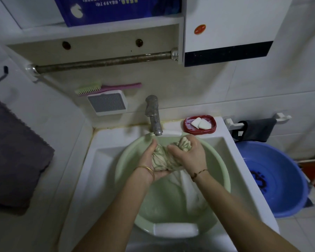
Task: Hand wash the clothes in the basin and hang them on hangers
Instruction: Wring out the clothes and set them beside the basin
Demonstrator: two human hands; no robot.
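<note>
Pale green plastic basin (127, 159): in the white sink (224, 151), holding seemingly cloudy water.
Cream patterned wet garment (164, 159): bunched above the basin, tail trailing in.
Left hand (149, 160): fingers curled around it.
Right hand (191, 153): fingers clenching it.
Red soap dish (186, 125): sink's back right corner, two white pieces inside.

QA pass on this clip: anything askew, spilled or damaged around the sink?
Nothing spilled. The rail under the shelf looks rusty, and the tap is tarnished. Both hands, left and right, grip the cloth over the basin.
</note>
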